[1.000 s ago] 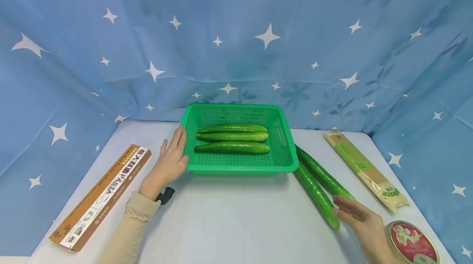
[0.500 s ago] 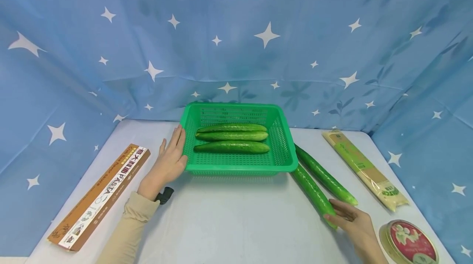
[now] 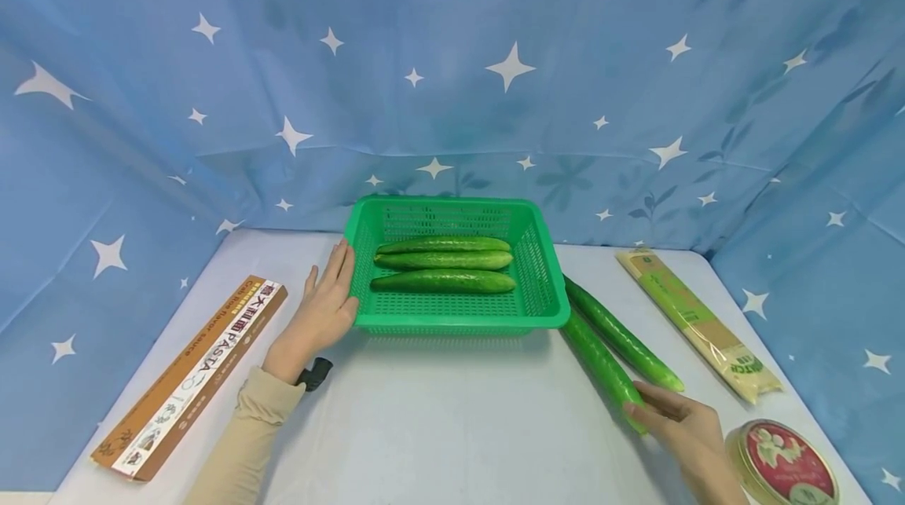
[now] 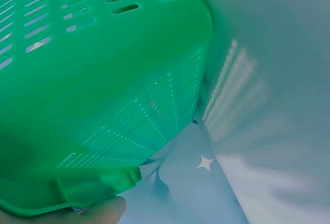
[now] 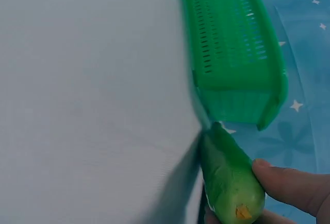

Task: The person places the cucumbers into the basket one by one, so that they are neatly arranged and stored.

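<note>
My right hand (image 3: 679,426) grips the near end of a cucumber (image 3: 601,360), thumb on one side and fingers on the other; the right wrist view shows that cucumber (image 5: 227,177) end-on beside the thumb. Just to its right a second cucumber (image 3: 622,336) lies on the table. Both run back toward the right corner of a green plastic basket (image 3: 459,322). Three cucumbers (image 3: 444,282) lie side by side inside it. My left hand (image 3: 324,316) rests with extended fingers against the basket's left side; in the left wrist view fingertips (image 4: 111,209) show under the basket's rim (image 4: 98,190).
A long pasta box (image 3: 191,379) lies on the left of the white table (image 3: 438,426). On the right are a flat noodle packet (image 3: 700,324) and a round red-lidded tin (image 3: 788,462). A blue star-patterned cloth (image 3: 452,96) hangs behind and at the sides.
My right hand has moved left from beside the two cucumbers and taken hold of the nearer one's end. The other cucumber has shifted slightly. My left hand stays at the basket.
</note>
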`<action>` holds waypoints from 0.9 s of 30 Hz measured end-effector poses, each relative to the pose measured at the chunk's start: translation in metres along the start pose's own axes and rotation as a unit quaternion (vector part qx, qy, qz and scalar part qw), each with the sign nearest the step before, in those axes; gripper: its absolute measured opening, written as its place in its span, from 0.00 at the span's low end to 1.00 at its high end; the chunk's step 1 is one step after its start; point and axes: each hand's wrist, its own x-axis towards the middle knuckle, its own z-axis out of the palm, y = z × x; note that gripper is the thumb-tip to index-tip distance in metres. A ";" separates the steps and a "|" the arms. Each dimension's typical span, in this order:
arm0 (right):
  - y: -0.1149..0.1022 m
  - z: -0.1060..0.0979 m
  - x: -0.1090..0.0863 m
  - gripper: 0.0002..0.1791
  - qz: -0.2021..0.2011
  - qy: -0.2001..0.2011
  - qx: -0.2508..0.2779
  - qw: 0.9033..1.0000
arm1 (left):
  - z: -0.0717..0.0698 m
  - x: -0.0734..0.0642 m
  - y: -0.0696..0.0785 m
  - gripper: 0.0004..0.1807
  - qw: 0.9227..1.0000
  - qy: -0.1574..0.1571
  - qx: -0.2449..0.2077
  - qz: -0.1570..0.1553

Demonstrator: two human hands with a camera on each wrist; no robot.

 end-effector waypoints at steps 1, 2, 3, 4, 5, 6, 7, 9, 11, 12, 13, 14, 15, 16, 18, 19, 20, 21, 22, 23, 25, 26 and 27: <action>-0.002 -0.002 -0.001 0.39 -0.002 -0.001 0.002 1.000 | 0.000 0.000 0.000 0.39 1.000 0.000 0.000 0.000; -0.004 -0.004 -0.001 0.38 -0.001 -0.003 0.002 1.000 | 0.000 0.000 0.000 0.39 1.000 -0.001 0.000 -0.001; -0.007 -0.007 -0.002 0.38 0.000 -0.005 0.005 1.000 | 0.000 0.000 0.000 0.39 1.000 -0.001 -0.001 -0.001; -0.009 -0.010 -0.003 0.38 0.001 -0.007 0.008 1.000 | -0.001 0.000 -0.001 0.39 1.000 -0.001 -0.002 -0.001; -0.011 -0.013 -0.003 0.38 0.003 -0.010 0.008 1.000 | -0.001 0.000 -0.001 0.39 1.000 -0.002 -0.002 -0.001; -0.014 -0.016 -0.004 0.38 0.004 -0.014 0.015 1.000 | -0.001 -0.001 -0.001 0.39 1.000 -0.002 -0.001 -0.001; -0.016 -0.019 -0.004 0.37 0.006 -0.019 0.024 1.000 | -0.001 -0.001 -0.001 0.39 1.000 -0.002 -0.001 -0.001; -0.020 -0.025 -0.005 0.35 0.011 -0.023 0.041 0.999 | -0.001 -0.001 -0.001 0.39 1.000 -0.001 0.000 -0.001; -0.024 -0.031 -0.006 0.29 0.013 -0.017 0.053 0.998 | 0.000 -0.001 -0.001 0.39 1.000 -0.002 0.001 0.000; -0.025 -0.033 -0.006 0.27 0.010 -0.012 0.057 0.998 | 0.000 -0.001 -0.001 0.39 1.000 -0.002 0.001 0.000; -0.028 -0.036 -0.007 0.25 0.008 -0.004 0.059 0.998 | 0.000 -0.001 -0.001 0.39 1.000 -0.002 0.000 0.000; -0.030 -0.038 -0.006 0.23 0.005 0.001 0.066 0.998 | 0.000 -0.001 -0.001 0.39 1.000 -0.002 -0.001 0.000; -0.033 -0.040 -0.006 0.22 0.002 0.006 0.076 0.997 | 0.000 -0.001 -0.002 0.39 1.000 -0.002 -0.001 0.000; -0.035 -0.043 -0.006 0.22 0.000 0.011 0.091 0.996 | 0.000 -0.001 -0.002 0.39 1.000 -0.002 0.000 -0.001; -0.041 -0.048 -0.004 0.25 -0.008 0.026 0.106 0.994 | 0.000 -0.001 -0.002 0.39 1.000 -0.001 0.000 0.000; -0.043 -0.050 -0.004 0.26 -0.013 0.031 0.111 0.993 | 0.000 -0.001 -0.002 0.39 1.000 0.000 -0.001 0.000; -0.045 -0.053 -0.002 0.28 -0.018 0.034 0.113 0.993 | 0.000 -0.001 -0.002 0.39 1.000 0.000 -0.002 0.001; -0.047 -0.055 -0.002 0.29 -0.024 0.039 0.111 0.993 | 0.000 -0.001 -0.001 0.39 1.000 0.001 -0.002 0.001; -0.048 -0.058 -0.001 0.30 -0.025 0.041 0.112 0.993 | 0.000 -0.001 -0.001 0.39 1.000 0.000 -0.003 0.001; -0.050 -0.060 -0.001 0.32 -0.029 0.041 0.109 0.993 | 0.000 -0.001 -0.001 0.39 1.000 0.000 -0.004 0.001; -0.052 -0.065 0.000 0.33 -0.033 0.035 0.125 0.991 | 0.000 -0.001 -0.001 0.39 1.000 0.000 -0.004 0.001; -0.054 -0.067 0.001 0.32 -0.033 0.034 0.145 0.988 | 0.000 -0.001 -0.001 0.39 1.000 0.000 -0.004 0.001; -0.055 -0.069 0.001 0.32 -0.033 0.037 0.164 0.985 | 0.000 -0.001 -0.001 0.39 1.000 0.000 -0.002 0.002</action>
